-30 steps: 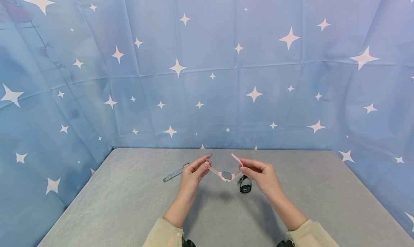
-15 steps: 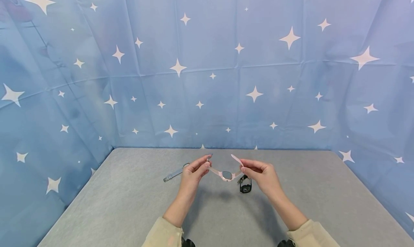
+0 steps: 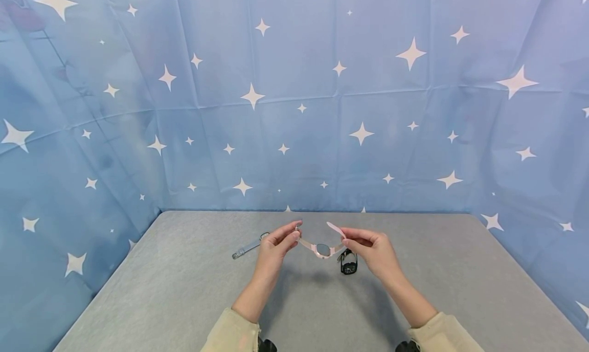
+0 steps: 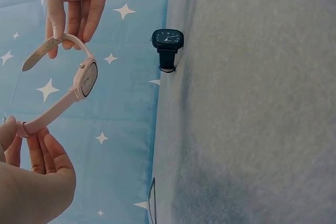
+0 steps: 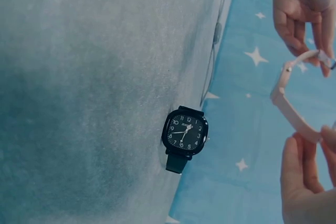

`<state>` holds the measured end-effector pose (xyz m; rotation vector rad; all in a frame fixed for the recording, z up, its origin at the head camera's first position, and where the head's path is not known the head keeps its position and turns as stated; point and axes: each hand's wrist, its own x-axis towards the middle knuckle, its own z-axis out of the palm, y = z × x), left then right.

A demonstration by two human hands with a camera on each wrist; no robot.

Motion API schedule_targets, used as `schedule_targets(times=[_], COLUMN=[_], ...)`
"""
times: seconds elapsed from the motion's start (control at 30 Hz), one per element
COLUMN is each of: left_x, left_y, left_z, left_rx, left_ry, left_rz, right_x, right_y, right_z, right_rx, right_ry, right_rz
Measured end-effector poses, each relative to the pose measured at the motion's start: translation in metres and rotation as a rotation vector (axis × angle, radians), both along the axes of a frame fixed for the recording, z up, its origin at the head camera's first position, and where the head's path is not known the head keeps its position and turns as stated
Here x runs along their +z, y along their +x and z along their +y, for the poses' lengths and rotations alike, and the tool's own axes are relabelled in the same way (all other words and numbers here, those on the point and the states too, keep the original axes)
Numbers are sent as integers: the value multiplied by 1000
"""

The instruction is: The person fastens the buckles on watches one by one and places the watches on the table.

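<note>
A pink wristwatch (image 3: pixel 323 250) hangs in a shallow curve between my two hands, raised above the table. My left hand (image 3: pixel 277 245) pinches the buckle end of its strap between thumb and fingers. The free strap end is pinched by my right hand (image 3: pixel 371 245), its tip sticking up past the fingers. In the left wrist view the watch case (image 4: pixel 86 78) is seen from the side, the strap unfastened. A black wristwatch (image 3: pixel 348 264) sits on the table beneath my right hand; its dial with white numerals (image 5: pixel 185 132) shows in the right wrist view.
A light blue-grey wristwatch (image 3: pixel 248 248) lies on the table behind my left hand, partly hidden by it. The grey table (image 3: pixel 184 290) ends at a blue curtain (image 3: pixel 294 122) with white stars, which also closes off both sides.
The pink strap's free tip has tilted slightly to the left in my right hand. Otherwise both hands hold almost still, and the watches on the table stay where they were.
</note>
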<state>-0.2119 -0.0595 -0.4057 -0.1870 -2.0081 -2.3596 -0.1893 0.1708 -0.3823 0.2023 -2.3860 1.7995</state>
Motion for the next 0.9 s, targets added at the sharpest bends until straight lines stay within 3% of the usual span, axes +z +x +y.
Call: schedule_targets(times=[0.9], left_x=[-1], left_y=[2], left_z=[0], left_rx=[-25], left_ry=[-50], left_rz=[24], right_x=[-1], right_y=[1], right_z=[-2], right_rx=[-18], right_ry=[60], right_rz=[6])
